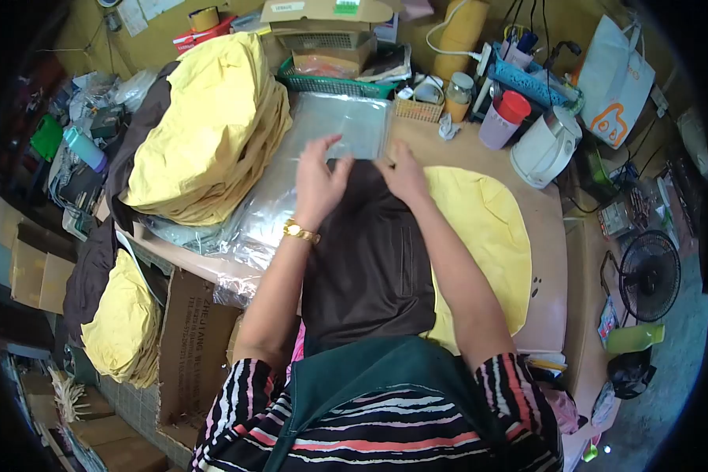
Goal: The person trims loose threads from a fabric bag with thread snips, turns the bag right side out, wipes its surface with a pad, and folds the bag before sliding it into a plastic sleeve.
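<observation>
Brown cloth (362, 252), one, by left hand (320, 179), grip released; right hand (405, 175), grip unclear; one kettle (546, 151)

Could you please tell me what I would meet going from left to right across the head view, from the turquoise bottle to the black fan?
Turquoise bottle, large upper stack of yellow fabric, left hand, right hand, flat yellow fabric piece, white kettle, black fan.

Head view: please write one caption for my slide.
Left hand and right hand near the far edge of dark fabric, yellow fabric alongside.
</observation>
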Demonstrator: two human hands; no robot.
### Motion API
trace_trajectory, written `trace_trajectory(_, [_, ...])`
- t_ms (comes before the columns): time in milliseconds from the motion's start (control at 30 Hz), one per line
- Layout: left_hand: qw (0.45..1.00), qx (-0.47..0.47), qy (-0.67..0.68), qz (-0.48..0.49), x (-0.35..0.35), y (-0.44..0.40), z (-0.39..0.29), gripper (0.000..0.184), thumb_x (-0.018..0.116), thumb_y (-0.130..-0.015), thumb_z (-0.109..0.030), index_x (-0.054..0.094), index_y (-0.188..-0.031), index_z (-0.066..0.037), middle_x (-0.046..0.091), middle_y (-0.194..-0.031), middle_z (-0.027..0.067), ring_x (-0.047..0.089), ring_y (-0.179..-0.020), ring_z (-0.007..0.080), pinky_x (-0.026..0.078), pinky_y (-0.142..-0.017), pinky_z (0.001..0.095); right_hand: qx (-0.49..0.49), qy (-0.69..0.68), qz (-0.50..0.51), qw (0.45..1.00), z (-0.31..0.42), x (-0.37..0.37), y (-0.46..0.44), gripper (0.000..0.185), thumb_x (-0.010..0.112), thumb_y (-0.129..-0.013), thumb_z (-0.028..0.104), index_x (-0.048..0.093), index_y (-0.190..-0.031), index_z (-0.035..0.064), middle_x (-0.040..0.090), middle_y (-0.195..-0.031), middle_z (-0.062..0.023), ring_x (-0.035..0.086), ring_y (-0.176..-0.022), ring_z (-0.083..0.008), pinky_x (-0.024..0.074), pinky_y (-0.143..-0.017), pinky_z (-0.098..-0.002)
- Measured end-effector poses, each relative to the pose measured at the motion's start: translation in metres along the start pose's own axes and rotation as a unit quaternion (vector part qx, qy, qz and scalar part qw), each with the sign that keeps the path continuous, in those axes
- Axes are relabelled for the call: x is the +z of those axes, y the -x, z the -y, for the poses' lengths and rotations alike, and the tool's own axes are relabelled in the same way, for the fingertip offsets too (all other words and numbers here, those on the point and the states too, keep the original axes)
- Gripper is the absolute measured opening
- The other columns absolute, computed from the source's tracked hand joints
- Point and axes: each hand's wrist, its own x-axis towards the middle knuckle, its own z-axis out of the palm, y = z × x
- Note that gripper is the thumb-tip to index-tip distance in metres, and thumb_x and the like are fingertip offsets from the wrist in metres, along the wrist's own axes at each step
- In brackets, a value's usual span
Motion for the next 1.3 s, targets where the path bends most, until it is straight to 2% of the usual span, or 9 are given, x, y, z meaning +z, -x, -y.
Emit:
trace_trajectory(67, [0.981,-0.121,-0.125,0.081,0.016,0.023,0.028,0.08,0.067,-0.084,-0.047,0.041,-0.133,0.01,0.053,-0.123,0.0303,0.05,-0.118,0.04,0.039,-0.102,0.0438,0.01,0.144,0.034,0.989,0.008,0.004,-0.015,0.025,0.066,-0.087,0.024,0.065,-0.092,-0.0009,0.069,-0.094,-0.0188,0.067,-0.091,-0.0308,0.0501,-0.076,-0.0381])
trace_trajectory(200, [0.942,-0.29,-0.039,0.167,-0.012,0.01,0.038,0.101,0.068,-0.078,-0.061,0.033,-0.139,0.012,0.045,-0.136,0.0314,0.049,-0.123,0.039,0.038,-0.104,0.042,-0.044,-0.121,0.168,0.977,0.047,-0.052,-0.012,0.021,0.065,-0.087,0.019,0.064,-0.095,-0.001,0.069,-0.089,-0.013,0.066,-0.081,-0.024,0.0491,-0.074,-0.0333])
trace_trajectory(400, [0.763,-0.339,0.511,0.205,-0.029,-0.019,-0.002,0.04,0.067,-0.091,-0.016,0.058,-0.125,0.003,0.068,-0.098,0.0009,0.061,-0.084,0.005,0.05,-0.077,0.0216,-0.002,-0.198,0.2,0.96,0.078,-0.097,0.018,0.016,0.068,-0.084,0.007,0.065,-0.097,-0.0023,0.064,-0.083,-0.0026,0.057,-0.077,-0.0069,0.0453,-0.071,-0.0242])
trace_trajectory(667, [0.804,-0.282,0.483,0.202,-0.05,-0.028,-0.032,0.018,0.064,-0.093,-0.017,0.071,-0.102,-0.003,0.069,-0.091,-0.0013,0.06,-0.085,0.0048,0.046,-0.079,0.0212,-0.016,-0.286,0.163,0.944,0.067,-0.09,0.032,0.021,0.067,-0.084,0.006,0.064,-0.103,-0.001,0.064,-0.096,-0.0078,0.06,-0.084,-0.0142,0.0461,-0.075,-0.0265])
trace_trajectory(733, [0.828,-0.256,0.467,0.177,-0.051,-0.022,-0.027,0.017,0.064,-0.093,-0.018,0.071,-0.1,-0.003,0.068,-0.09,-0.002,0.059,-0.084,0.0045,0.046,-0.079,0.021,-0.028,-0.144,-0.036,0.989,0.035,-0.079,0.032,0.025,0.066,-0.085,0.009,0.063,-0.108,0.0011,0.062,-0.109,-0.0099,0.062,-0.095,-0.0207,0.0477,-0.081,-0.0301])
trace_trajectory(900, [0.872,-0.224,0.416,0.124,-0.054,0.002,-0.026,0.018,0.065,-0.092,-0.018,0.072,-0.096,-0.002,0.066,-0.09,-0.0026,0.055,-0.085,0.005,0.044,-0.079,0.0216,0.003,0.155,0.029,0.988,-0.07,-0.113,0.066,0.03,0.064,-0.086,0.01,0.062,-0.115,0.0026,0.06,-0.119,-0.0122,0.06,-0.109,-0.0293,0.0471,-0.092,-0.0364])
trace_trajectory(1100, [0.843,-0.25,0.439,0.185,-0.027,0.022,-0.071,0.018,0.065,-0.092,-0.014,0.07,-0.101,0.001,0.068,-0.089,-0.0003,0.058,-0.083,0.0063,0.047,-0.078,0.0214,0.018,-0.262,-0.003,0.965,0.054,-0.135,0.048,0.026,0.064,-0.087,0.005,0.062,-0.112,-0.0033,0.066,-0.104,-0.0085,0.06,-0.099,-0.013,0.0466,-0.085,-0.0264])
trace_trajectory(1167, [0.832,-0.226,0.48,0.164,-0.019,0.027,-0.081,0.019,0.066,-0.092,-0.014,0.07,-0.101,0.002,0.067,-0.086,-0.0016,0.059,-0.082,0.0068,0.047,-0.077,0.0218,0.008,-0.298,0.161,0.941,0.106,-0.135,0.049,0.012,0.064,-0.087,0.007,0.064,-0.094,-0.0024,0.062,-0.082,-0.0003,0.054,-0.075,-0.0061,0.0438,-0.07,-0.0215])
trace_trajectory(1300, [0.778,-0.296,0.553,-0.025,-0.046,0.024,-0.052,0.013,0.065,-0.093,-0.019,0.066,-0.086,-0.008,0.052,-0.069,-0.0063,0.04,-0.056,0.0012,0.032,-0.049,0.0178,0.006,-0.263,0.136,0.955,0.096,-0.122,0.051,0.011,0.066,-0.088,0.008,0.062,-0.084,-0.0017,0.059,-0.073,0.0021,0.051,-0.07,-0.0049,0.0417,-0.065,-0.0213])
